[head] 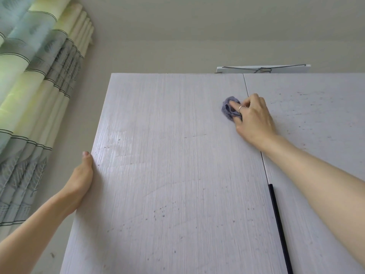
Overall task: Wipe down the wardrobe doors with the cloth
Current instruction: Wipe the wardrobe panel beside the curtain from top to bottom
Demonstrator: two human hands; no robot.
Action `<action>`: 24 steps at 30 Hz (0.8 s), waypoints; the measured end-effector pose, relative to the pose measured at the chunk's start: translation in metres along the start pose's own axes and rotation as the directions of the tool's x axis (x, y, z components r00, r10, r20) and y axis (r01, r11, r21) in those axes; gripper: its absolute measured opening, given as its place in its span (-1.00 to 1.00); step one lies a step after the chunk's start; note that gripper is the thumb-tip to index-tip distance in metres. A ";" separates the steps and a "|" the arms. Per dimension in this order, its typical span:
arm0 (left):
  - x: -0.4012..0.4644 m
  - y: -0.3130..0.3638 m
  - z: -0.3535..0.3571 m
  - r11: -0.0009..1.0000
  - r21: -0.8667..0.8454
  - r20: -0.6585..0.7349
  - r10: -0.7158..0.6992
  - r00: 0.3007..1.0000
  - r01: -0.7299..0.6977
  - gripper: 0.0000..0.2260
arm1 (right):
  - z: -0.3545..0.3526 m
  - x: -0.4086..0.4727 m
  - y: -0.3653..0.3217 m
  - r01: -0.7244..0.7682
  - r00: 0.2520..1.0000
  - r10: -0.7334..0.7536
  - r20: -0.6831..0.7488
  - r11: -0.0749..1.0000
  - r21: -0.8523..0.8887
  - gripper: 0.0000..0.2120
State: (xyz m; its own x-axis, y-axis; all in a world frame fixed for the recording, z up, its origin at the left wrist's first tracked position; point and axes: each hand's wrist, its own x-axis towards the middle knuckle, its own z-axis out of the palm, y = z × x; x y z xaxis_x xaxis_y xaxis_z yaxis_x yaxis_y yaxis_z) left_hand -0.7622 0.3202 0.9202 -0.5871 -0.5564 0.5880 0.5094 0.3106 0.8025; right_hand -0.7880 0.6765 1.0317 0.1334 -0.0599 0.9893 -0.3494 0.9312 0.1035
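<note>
The wardrobe has two pale grey wood-grain doors, a left door [167,155] and a right door [316,119], speckled with small dark spots. My right hand [254,119] grips a small bunched blue-grey cloth [229,108] and presses it to the left door near its upper right corner, beside the seam between the doors. A ring sits on one finger. My left hand [84,175] lies against the left door's outer edge, thumb up; its fingers are hidden behind the edge.
A long black handle strip [279,228] runs down the seam at the lower right. A flat white board with a wire [262,69] lies on top of the wardrobe. Green and grey patterned curtains [35,95] hang at the left, beside the beige wall.
</note>
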 end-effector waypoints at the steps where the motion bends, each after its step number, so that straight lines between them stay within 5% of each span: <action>1: 0.000 0.000 0.001 1.000 0.006 -0.008 0.005 1.000 -0.005 -0.39 | 0.002 -0.007 -0.002 0.010 0.999 -0.010 -0.033 1.000 0.004 -0.61; 3: 0.000 0.000 0.001 1.000 0.021 -0.023 0.011 1.000 -0.010 -0.39 | 0.004 -0.029 -0.006 0.208 0.974 -0.204 -0.093 0.978 0.029 -0.66; 5: 0.000 0.001 0.002 0.999 0.029 -0.037 0.016 0.999 -0.015 -0.38 | -0.002 -0.046 -0.006 0.478 0.878 -0.478 -0.015 0.878 0.028 -0.68; 7: 0.000 0.001 0.003 0.999 0.037 -0.047 0.027 0.999 -0.025 -0.38 | -0.006 -0.036 0.001 0.595 0.803 -0.595 0.037 0.804 -0.007 -0.71; 10: 0.001 -0.001 0.003 0.998 0.044 -0.055 0.041 0.998 -0.038 -0.38 | -0.002 0.004 0.001 0.228 0.974 -0.229 -0.003 0.973 -0.026 -0.69; 12: 0.002 -0.002 0.004 0.998 0.041 -0.061 0.047 0.997 -0.044 -0.38 | 0.004 0.012 -0.011 0.000 1.000 0.000 -0.014 1.000 0.012 -0.65; 13: 0.002 -0.002 0.004 0.998 0.039 -0.064 0.048 0.997 -0.046 -0.38 | 0.009 0.007 -0.022 0.001 1.000 0.000 -0.009 0.999 0.032 -0.65; 15: 0.003 -0.001 0.004 0.998 0.039 -0.064 0.046 0.997 -0.044 -0.39 | 0.022 -0.017 -0.052 0.247 0.968 -0.242 -0.063 0.962 0.113 -0.68; 17: 0.002 -0.002 0.003 0.999 0.032 -0.071 0.042 0.997 -0.039 -0.39 | 0.031 -0.045 -0.075 0.527 0.847 -0.529 -0.049 0.823 0.212 -0.66; 19: 0.002 -0.001 0.004 0.999 0.032 -0.070 0.039 0.997 -0.037 -0.39 | 0.035 -0.043 -0.077 0.643 0.754 -0.657 0.014 0.741 0.195 -0.64; 22: 0.002 -0.002 0.004 0.999 0.029 -0.077 0.044 0.996 -0.042 -0.39 | 0.034 -0.004 -0.064 0.552 0.834 -0.549 -0.054 0.830 0.084 -0.72; 24: 0.001 -0.002 0.004 0.998 0.031 -0.078 0.050 0.996 -0.048 -0.39 | 0.029 0.022 -0.056 0.253 0.965 -0.252 -0.071 0.967 0.016 -0.71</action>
State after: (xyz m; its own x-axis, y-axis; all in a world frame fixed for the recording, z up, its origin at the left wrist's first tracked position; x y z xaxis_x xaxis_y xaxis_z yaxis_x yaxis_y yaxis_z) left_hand -0.7666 0.3223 0.9200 -0.5103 -0.5983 0.6177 0.5173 0.3602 0.7763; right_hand -0.7926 0.6124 1.0505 0.2821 -0.2666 0.9216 -0.3186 0.8800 0.3522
